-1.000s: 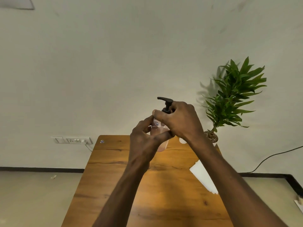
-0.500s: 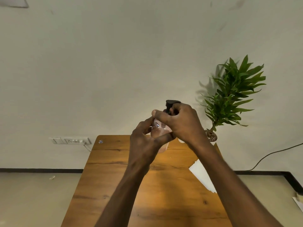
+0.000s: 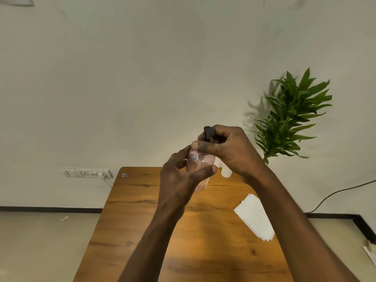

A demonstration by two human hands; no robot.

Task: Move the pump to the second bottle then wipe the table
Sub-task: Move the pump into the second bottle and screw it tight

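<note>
A clear bottle (image 3: 200,162) with pinkish liquid is held up above the wooden table (image 3: 142,231). My left hand (image 3: 179,180) wraps around its body from the left. My right hand (image 3: 227,149) grips the black pump (image 3: 208,132) at the bottle's neck; only the pump's nozzle end shows above my fingers. A white object (image 3: 226,171), possibly the second bottle, peeks out behind my right wrist at the table's far edge. A stack of white tissue paper (image 3: 254,217) lies on the right side of the table, partly hidden by my right forearm.
A potted green plant (image 3: 291,115) stands at the table's far right corner against the wall. A wall socket (image 3: 87,173) with a plugged cable sits left of the table. A black cable (image 3: 335,194) runs along the wall at right.
The pump head has turned: its nozzle pointed left a second ago and now points toward me. My right hand has twisted around it; the bottle stays in my left hand.
</note>
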